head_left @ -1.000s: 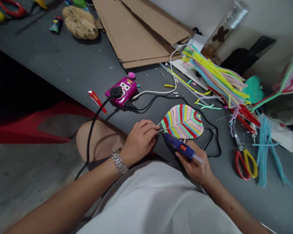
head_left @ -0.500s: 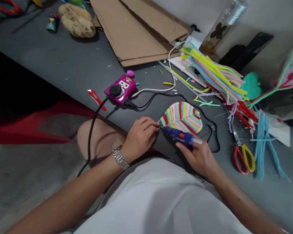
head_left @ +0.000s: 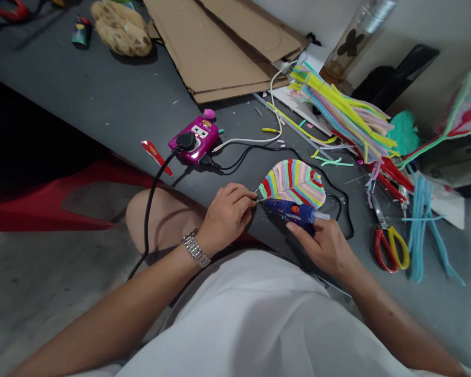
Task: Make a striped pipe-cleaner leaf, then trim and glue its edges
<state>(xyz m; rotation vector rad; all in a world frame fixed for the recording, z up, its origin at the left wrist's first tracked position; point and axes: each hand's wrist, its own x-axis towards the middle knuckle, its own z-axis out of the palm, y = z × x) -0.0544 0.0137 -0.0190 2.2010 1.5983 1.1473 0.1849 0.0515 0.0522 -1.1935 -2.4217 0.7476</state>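
Observation:
My right hand [head_left: 325, 246] is wrapped round a blue glue gun [head_left: 288, 209] with an orange part and a clear glue stick out of its back. The gun's nozzle points left, right by the fingertips of my left hand [head_left: 231, 212]. Those fingers are pinched together on a thin wire-like piece [head_left: 258, 192], partly hidden by them. Just beyond the gun lies a leaf shape of striped pipe cleaners [head_left: 292, 180] in red, yellow, pink, blue and green. The gun covers part of its near edge.
A purple power adapter [head_left: 196, 140] with a black plug stands left of centre, cables trailing across the grey table. Red-and-yellow scissors [head_left: 390, 246], blue pipe cleaners [head_left: 418, 230] and a pipe-cleaner bundle [head_left: 341, 112] lie right. Cardboard [head_left: 223, 52] is at the back, a red-and-white packet [head_left: 157, 157] left.
The glue gun has shifted slightly and its nozzle now sits close by my left fingertips. My left hand keeps its pinch; the whole view has moved a little.

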